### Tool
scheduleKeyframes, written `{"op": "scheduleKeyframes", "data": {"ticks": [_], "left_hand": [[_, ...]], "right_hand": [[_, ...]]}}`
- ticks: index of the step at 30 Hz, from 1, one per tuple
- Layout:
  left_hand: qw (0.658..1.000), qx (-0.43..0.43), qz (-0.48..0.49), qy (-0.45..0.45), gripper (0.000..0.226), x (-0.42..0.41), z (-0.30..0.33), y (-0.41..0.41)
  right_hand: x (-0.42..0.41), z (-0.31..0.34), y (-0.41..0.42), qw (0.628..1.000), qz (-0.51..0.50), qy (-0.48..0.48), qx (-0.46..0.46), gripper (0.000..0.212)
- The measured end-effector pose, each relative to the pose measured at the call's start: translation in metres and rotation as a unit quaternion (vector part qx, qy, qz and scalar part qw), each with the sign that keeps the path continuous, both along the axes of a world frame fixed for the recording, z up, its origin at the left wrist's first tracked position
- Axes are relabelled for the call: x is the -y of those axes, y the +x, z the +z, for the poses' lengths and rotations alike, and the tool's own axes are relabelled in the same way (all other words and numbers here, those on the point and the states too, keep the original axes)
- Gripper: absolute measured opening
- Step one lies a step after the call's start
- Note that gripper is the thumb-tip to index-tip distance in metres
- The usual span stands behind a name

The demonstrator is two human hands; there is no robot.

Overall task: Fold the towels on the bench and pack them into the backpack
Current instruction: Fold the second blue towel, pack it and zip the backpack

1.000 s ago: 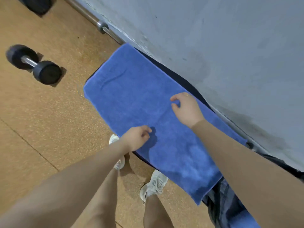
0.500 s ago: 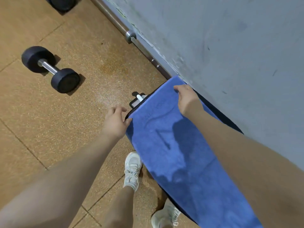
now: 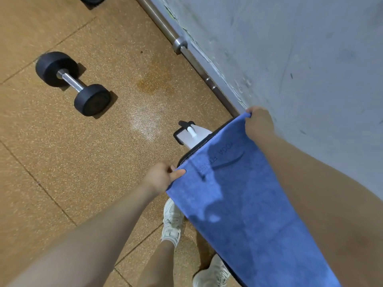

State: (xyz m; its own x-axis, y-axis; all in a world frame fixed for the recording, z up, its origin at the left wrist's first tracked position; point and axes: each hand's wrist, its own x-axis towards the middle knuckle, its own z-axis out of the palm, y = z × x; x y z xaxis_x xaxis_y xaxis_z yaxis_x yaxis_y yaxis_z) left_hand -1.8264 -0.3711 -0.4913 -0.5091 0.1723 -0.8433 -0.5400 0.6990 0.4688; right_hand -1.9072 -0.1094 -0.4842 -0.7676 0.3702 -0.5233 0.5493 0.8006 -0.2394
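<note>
We see the blue towel [image 3: 244,204] lying spread flat along the padded surface [image 3: 187,155], its far short edge at the end nearest the wall, and we judge the task to be barely begun: no fold has been made in it, and no backpack or other towel shows in this view. Our left hand [image 3: 160,177] pinches the near far-end corner, thumb on top of the cloth and fingers curled beneath; our right hand [image 3: 258,121] grips the opposite corner against the wall [image 3: 290,59], fingers wrapped over the edge. What is left, as we read it, is to carry this edge back over the towel, repeat the folds, and pack everything. Compared with half a second earlier, both hands have closed on the corners, where the left then only lay beside its corner, and the view has tipped so more of the white frame [image 3: 194,134] under the surface shows. Outward on the floor [image 3: 83,162] lie a dumbbell [image 3: 73,82] and a steel bar [image 3: 180,45] along the wall.
</note>
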Motion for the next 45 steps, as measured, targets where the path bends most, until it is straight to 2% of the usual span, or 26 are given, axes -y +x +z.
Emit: {"op": "scheduleKeyframes", "data": {"ticks": [3,7,9,11,13,15,19,23,24,25,27,31,35,38,40,42,43,45], "left_hand": [[0.997,-0.007,0.064,0.039,0.030,0.008,0.005,-0.006],[0.987,-0.090,0.132,0.012,0.027,0.022,0.024,-0.028],[0.974,-0.150,0.167,-0.002,0.025,0.031,0.038,-0.042],[0.967,-0.190,0.171,0.004,0.023,0.038,0.057,-0.051],[0.967,-0.207,0.148,0.014,0.021,0.039,0.077,-0.053],[0.968,-0.217,0.124,0.023,0.019,0.036,0.094,-0.047],[0.972,-0.188,0.106,0.099,0.018,0.011,0.125,-0.016],[0.974,-0.179,0.026,0.133,0.018,-0.022,0.138,0.036],[0.975,-0.174,0.007,0.141,0.017,-0.031,0.139,0.051],[0.975,-0.168,-0.015,0.145,0.017,-0.040,0.140,0.067],[0.974,-0.163,-0.061,0.147,0.018,-0.058,0.140,0.098],[0.970,-0.139,-0.121,0.160,0.012,-0.094,0.140,0.155],[0.963,-0.125,-0.164,0.175,0.016,-0.136,0.149,0.206],[0.956,-0.096,-0.215,0.178,0.016,-0.166,0.151,0.238],[0.944,-0.082,-0.268,0.171,0.017,-0.184,0.148,0.255],[0.929,-0.045,-0.328,0.168,0.011,-0.199,0.140,0.269],[0.916,-0.024,-0.369,0.156,0.006,-0.206,0.136,0.276],[0.869,-0.025,-0.485,0.093,0.017,-0.217,0.123,0.282]], "right_hand": [[0.003,0.002,-0.004,0.999,-0.014,-0.027,-0.032,0.028],[0.018,0.020,-0.023,0.977,-0.095,-0.134,-0.137,0.038],[0.026,0.040,-0.038,0.965,-0.112,-0.158,-0.179,0.029],[0.031,0.062,-0.047,0.966,-0.097,-0.119,-0.208,0.015],[0.030,0.083,-0.046,0.967,-0.076,-0.104,-0.222,0.015],[0.026,0.101,-0.033,0.964,-0.081,-0.132,-0.217,0.018],[0.012,0.127,0.022,0.940,-0.197,-0.228,-0.159,0.016],[-0.022,0.136,0.084,0.921,-0.258,-0.258,-0.136,0.008],[-0.033,0.135,0.100,0.918,-0.267,-0.258,-0.136,0.011],[-0.043,0.133,0.117,0.920,-0.272,-0.248,-0.134,0.015],[-0.064,0.125,0.151,0.930,-0.268,-0.215,-0.133,0.009],[-0.106,0.107,0.217,0.944,-0.257,-0.176,-0.113,0.036],[-0.145,0.097,0.277,0.923,-0.319,-0.193,-0.098,0.013],[-0.170,0.094,0.315,0.906,-0.362,-0.202,-0.085,0.018],[-0.183,0.088,0.340,0.897,-0.386,-0.205,-0.069,0.019],[-0.191,0.075,0.364,0.870,-0.430,-0.232,-0.074,0.015],[-0.193,0.066,0.376,0.856,-0.450,-0.240,-0.080,0.014],[-0.193,0.053,0.394,0.837,-0.482,-0.245,-0.079,0.013]]}}
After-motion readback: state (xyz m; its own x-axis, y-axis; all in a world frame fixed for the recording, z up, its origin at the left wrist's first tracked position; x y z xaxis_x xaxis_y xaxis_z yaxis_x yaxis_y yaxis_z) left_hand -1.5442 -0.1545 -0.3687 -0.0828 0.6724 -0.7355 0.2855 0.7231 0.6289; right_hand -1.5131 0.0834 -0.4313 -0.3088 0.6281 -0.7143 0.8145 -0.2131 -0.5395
